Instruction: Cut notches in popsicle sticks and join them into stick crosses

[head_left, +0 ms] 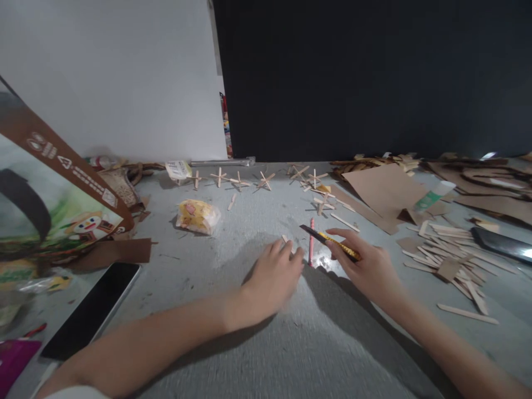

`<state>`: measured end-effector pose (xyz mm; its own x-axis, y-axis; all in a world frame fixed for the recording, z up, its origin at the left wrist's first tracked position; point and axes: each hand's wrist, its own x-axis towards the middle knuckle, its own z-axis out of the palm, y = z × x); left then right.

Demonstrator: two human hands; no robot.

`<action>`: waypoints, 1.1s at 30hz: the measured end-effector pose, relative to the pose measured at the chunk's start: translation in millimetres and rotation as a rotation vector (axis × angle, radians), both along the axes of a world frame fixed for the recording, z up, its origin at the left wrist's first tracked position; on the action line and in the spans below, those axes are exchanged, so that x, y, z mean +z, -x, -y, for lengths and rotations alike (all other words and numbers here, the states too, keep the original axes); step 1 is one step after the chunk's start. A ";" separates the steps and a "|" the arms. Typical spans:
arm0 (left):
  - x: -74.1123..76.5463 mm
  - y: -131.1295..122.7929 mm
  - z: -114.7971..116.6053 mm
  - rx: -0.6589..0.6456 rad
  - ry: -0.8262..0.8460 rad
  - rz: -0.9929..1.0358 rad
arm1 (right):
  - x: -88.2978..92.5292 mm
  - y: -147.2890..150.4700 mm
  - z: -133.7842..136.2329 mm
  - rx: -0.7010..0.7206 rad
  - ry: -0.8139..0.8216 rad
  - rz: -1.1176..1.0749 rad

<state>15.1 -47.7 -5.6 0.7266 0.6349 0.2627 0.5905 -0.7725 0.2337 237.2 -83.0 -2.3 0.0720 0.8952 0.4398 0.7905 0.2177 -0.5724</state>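
My right hand [368,266] is closed on a yellow and black utility knife [338,245], its dark blade pointing up and left over a thin pink stick [311,244]. Left of that stick, my left hand [274,271] rests low on the grey table [233,354], fingers curled together. A small end of a wooden stick [285,238] shows just beyond its fingertips; the rest is hidden under the hand. Beyond both hands stand several small crossed-stick pieces [265,181] in a loose row.
Many loose wooden sticks [461,266], brown cardboard [374,191], a green and white tube [434,197] and a dark object [502,244] lie right. At left are a phone [93,310], a yellow packet [197,216] and a printed bag [54,183]. Behind rises a black panel [374,77].
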 end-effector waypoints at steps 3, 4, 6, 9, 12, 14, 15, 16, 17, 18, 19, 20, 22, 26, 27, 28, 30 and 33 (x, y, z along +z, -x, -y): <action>-3.6 4.9 -24.1 -0.002 0.015 0.088 | -0.7 0.9 -0.1 -0.011 -0.004 -0.003; -4.8 7.1 -33.6 -0.030 0.035 0.110 | -0.7 1.2 -0.2 -0.018 -0.004 -0.001; -7.9 11.8 -51.5 -0.083 0.073 0.159 | -0.4 1.7 -0.4 -0.025 0.004 0.006; -13.3 17.7 -69.7 -0.159 0.143 0.184 | 0.0 2.1 -0.6 -0.014 0.021 0.007; -17.9 19.7 -76.3 -0.122 0.205 0.196 | -0.7 2.3 -1.1 -0.005 0.026 0.003; -20.1 18.6 -77.0 -0.047 0.250 0.202 | -1.6 2.5 -1.5 -0.004 0.028 0.004; -20.9 17.6 -77.1 -0.011 0.276 0.198 | -2.0 2.7 -1.7 -0.005 0.029 0.003; -21.5 16.4 -77.1 0.021 0.301 0.191 | -2.3 2.9 -1.9 -0.006 0.032 0.002; -21.8 15.3 -77.1 0.047 0.325 0.184 | -2.5 3.2 -2.0 -0.007 0.035 0.002; -21.7 14.2 -77.2 0.065 0.341 0.176 | -2.6 3.4 -2.1 -0.007 0.039 0.002; -21.4 13.3 -77.2 0.074 0.351 0.169 | -2.7 3.7 -2.2 -0.005 0.040 0.000; -20.8 12.6 -77.2 0.076 0.353 0.165 | -2.8 3.9 -2.2 -0.002 0.041 -0.004; -18.9 12.0 -76.5 0.068 0.352 0.159 | -3.0 4.1 -2.4 0.002 0.050 -0.011; -16.2 13.8 -73.7 0.047 0.388 0.203 | -3.9 4.5 -2.8 0.002 0.070 -0.030; -16.1 14.5 -73.2 0.042 0.402 0.224 | -4.1 4.6 -2.9 0.006 0.077 -0.035; -16.2 15.2 -72.8 0.029 0.411 0.238 | -4.3 4.8 -3.0 0.010 0.083 -0.040; -16.3 16.1 -72.7 -0.016 0.398 0.226 | -4.8 5.4 -3.2 0.009 0.089 -0.039; -15.7 15.6 -72.8 -0.066 0.325 0.138 | -5.6 6.2 -3.5 -0.007 0.071 -0.021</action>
<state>-0.4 25.1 -21.3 0.7404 0.6544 0.1535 0.4877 -0.6801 0.5473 231.0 -79.4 -7.9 0.0869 0.9237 0.3731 0.7794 0.1702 -0.6029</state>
